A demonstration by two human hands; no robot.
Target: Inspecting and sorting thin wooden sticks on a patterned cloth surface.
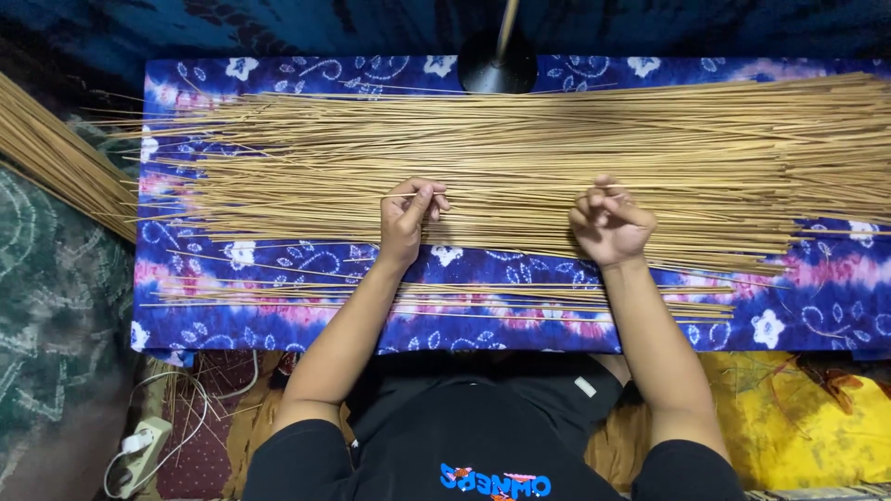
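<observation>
Nearest the camera is the person's black shirt (pixel 483 436), with a yellow patterned cloth (pixel 798 408) to the right and a white power strip (pixel 139 455) with its cord on the floor at lower left. Both forearms reach forward onto a low table covered in a blue, purple and pink floral cloth (pixel 817 306). A few loose thin sticks (pixel 445 292) lie along the cloth's near part, just beyond the wrists.

The left hand (pixel 406 218) has its fingers pinched closed around 1 thin stick (pixel 492 194), thumb against fingertips. The right hand (pixel 610 224) is curled at the other end of what seems the same stick, fingers bent inward, though whether they clamp it cannot be told.

Beyond the hands spreads the broad layer of tan sticks (pixel 520 153), lying lengthwise across the table. Another stick bundle (pixel 56 158) slants at far left. Farthest, a black lamp base (pixel 497 65) stands at the table's back edge.
</observation>
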